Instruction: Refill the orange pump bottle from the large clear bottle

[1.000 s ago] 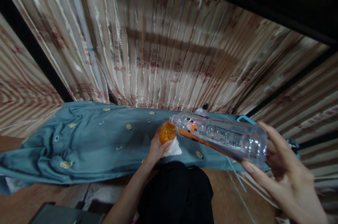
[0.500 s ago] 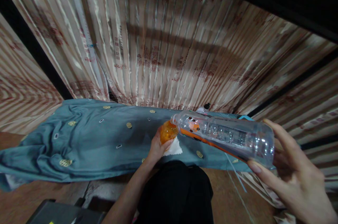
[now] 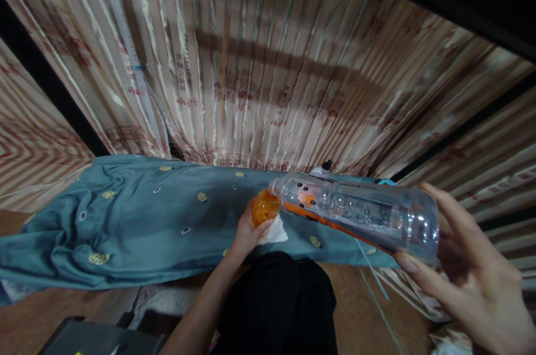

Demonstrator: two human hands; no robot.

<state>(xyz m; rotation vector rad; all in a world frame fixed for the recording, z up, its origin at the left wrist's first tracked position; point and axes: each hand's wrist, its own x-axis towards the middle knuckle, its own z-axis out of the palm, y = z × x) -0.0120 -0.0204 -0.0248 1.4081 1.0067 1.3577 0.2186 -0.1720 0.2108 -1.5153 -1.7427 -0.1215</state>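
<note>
The left hand is curled shut at centre on an outstretched arm, while the right hand, near right, grips with fingers spread.

one clear plastic bottle with an orange label, one small orange glass cup, one white folded tissue, two bare hands, left and right, and one teal patterned cloth.
</note>
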